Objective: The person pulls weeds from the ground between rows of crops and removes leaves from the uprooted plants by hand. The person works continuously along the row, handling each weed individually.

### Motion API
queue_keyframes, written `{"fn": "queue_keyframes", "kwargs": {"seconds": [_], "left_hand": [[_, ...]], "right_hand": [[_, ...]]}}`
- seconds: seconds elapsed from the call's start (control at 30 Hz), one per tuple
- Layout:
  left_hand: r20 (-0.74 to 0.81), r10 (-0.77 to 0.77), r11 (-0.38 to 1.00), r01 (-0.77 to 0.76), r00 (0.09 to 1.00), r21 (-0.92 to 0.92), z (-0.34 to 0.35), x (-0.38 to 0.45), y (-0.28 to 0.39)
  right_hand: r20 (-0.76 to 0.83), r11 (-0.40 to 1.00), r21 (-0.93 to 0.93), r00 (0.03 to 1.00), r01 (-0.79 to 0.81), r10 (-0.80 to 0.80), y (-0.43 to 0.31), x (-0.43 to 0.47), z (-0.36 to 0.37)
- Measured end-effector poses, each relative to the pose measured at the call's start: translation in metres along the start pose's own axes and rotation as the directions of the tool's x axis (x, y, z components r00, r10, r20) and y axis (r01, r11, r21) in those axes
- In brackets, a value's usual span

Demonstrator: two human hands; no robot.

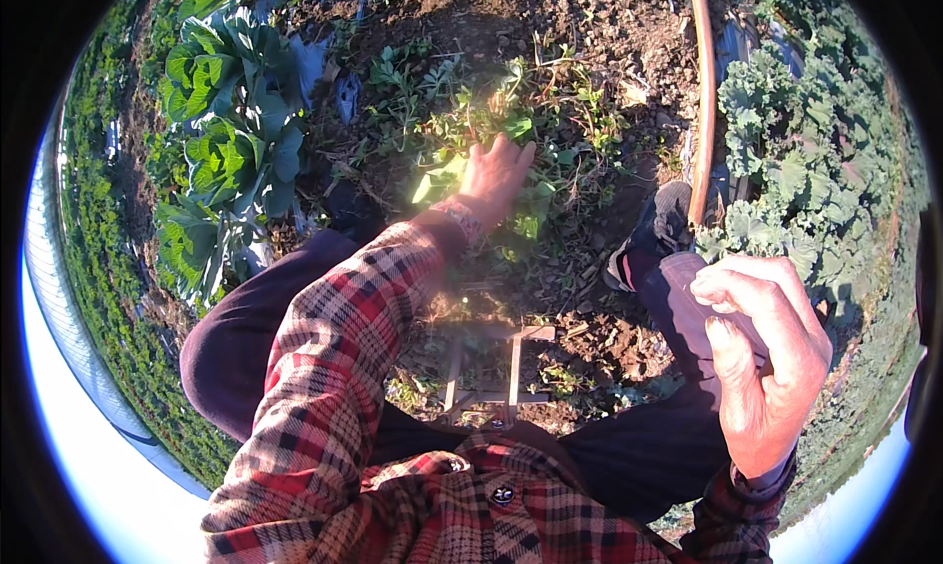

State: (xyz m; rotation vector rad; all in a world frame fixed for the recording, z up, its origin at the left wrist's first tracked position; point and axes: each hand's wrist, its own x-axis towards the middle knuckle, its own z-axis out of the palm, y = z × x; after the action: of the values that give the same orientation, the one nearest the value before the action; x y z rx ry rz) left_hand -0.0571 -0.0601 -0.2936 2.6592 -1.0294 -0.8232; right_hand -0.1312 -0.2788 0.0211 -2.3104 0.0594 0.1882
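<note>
My left hand [497,173] reaches forward into a low heap of leafy weeds [582,122] on the soil, back of the hand up. Its fingertips are partly lost among bright leaves, so a grip on them cannot be made out. A green leaf [519,128] shows right by the fingers. My right hand [770,350] is raised over my right leg, fingers curled and the thumb apart from them. Nothing is visible in it. Both arms wear a plaid shirt sleeve [346,321].
Cabbage plants [221,151] grow at left, frilly kale [818,151] at right. A long wooden pole [703,100] lies by my right shoe [663,218]. Between my legs is a wooden frame [514,372]. Torn plastic film [309,66] edges the cabbage row. Clods [604,26] cover the ground ahead.
</note>
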Motion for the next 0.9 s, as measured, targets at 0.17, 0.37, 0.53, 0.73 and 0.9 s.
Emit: {"fn": "queue_keyframes", "kwargs": {"seconds": [0.17,0.37,0.53,0.73,0.9], "left_hand": [[0.121,0.003,0.965,-0.034,0.993,0.259,0.001,-0.006,0.005],[-0.378,0.209,0.973,-0.229,0.902,-0.01,-0.025,-0.037,0.035],[-0.52,-0.073,0.959,-0.083,0.851,-0.271,-0.034,-0.05,0.047],[-0.447,-0.487,0.86,0.323,0.751,-0.396,-0.007,-0.045,-0.043],[-0.291,-0.59,0.771,0.419,0.753,-0.48,0.018,-0.034,-0.119]], "right_hand": [[-0.008,1.0,-0.009,1.0,0.024,-0.024,0.0,-0.004,0.0],[-0.033,0.995,-0.006,0.995,0.095,-0.095,-0.004,-0.004,0.003],[-0.04,0.995,-0.023,0.994,0.098,-0.099,-0.006,-0.003,0.006],[0.001,0.989,-0.067,0.992,0.129,-0.129,-0.003,-0.001,0.006],[0.045,0.989,-0.118,0.995,0.091,-0.086,-0.002,0.001,0.008]]}}
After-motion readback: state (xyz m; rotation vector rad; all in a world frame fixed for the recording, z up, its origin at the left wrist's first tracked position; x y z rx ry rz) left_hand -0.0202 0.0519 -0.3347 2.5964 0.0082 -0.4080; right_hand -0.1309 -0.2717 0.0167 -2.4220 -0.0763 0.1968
